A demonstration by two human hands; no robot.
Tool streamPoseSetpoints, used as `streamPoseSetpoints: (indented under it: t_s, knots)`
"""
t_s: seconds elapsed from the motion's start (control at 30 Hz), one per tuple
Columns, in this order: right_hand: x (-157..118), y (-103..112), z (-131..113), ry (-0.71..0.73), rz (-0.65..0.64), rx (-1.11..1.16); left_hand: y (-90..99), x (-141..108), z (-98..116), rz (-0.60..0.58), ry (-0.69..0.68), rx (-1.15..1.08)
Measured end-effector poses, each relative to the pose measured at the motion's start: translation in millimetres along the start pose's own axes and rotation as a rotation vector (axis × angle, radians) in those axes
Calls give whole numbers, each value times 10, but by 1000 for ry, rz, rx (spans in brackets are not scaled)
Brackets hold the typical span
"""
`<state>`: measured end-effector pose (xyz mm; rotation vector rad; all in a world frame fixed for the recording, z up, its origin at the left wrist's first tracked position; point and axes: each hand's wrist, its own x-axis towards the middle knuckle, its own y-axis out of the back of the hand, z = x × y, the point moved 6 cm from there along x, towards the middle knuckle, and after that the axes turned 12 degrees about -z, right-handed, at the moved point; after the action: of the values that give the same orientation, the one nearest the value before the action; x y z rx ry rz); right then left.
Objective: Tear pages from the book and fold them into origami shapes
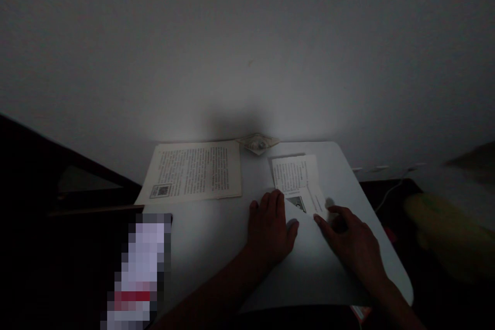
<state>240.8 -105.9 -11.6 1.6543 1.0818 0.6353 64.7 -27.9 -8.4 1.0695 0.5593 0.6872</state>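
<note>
A printed sheet [290, 175] lies on the right half of the white table, its lower left side ending in a slanting edge. My left hand [270, 224] rests palm down at that sheet's lower left, fingertips at its edge and thumb apart. At the lower right corner is my right hand [346, 234], thumb and forefinger spread a little apart near the paper's edge. Nothing shows held between them.
Printed sheets [193, 170] with a square code lie at the table's [209, 227] back left. A folded paper shape [258, 143] stands by the wall [247, 62]. A pixelated bright object [141, 263] is at the left. A cable [392, 188] runs beyond the right edge.
</note>
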Motion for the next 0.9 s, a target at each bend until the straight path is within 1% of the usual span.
streamPoseSetpoints:
  t_s: [0.1, 0.23, 0.3, 0.33, 0.43, 0.5, 0.57, 0.63, 0.67, 0.73, 0.83, 0.9]
  knots:
    - [-23, 1, 88, -27, -17, 12, -8, -2, 0, -4, -2, -1]
    - [25, 7, 174, -80, -136, 119, -26, 0, -2, -14, -9, -5]
    - [87, 43, 184, -92, -182, 192, -21, 5, -8, -12, -11, -8]
    - [130, 71, 176, -81, -191, 234, -16, 9, -12, -12, -13, -11]
    - [309, 180, 130, -20, -143, 329, 7, 26, -21, -11, -31, -23]
    - [461, 227, 114, -8, -88, 370, 25, 34, -27, -3, -46, -31]
    - [628, 181, 106, -30, -116, 455, 41, 38, -35, 11, -60, -38]
    - [788, 85, 67, -6, -177, 706, 52, 38, -44, 30, -74, -46]
    - [856, 45, 52, -7, -189, 811, 57, 38, -50, 42, -82, -54]
    - [962, -4, 34, -30, -186, 911, 67, 41, -66, 76, -101, -76]
    - [1033, 26, -38, -4, -200, 939, 116, 53, -123, 181, -130, -140]
    - [1015, 139, -133, 76, -205, 905, 181, 58, -203, 296, -122, -200]
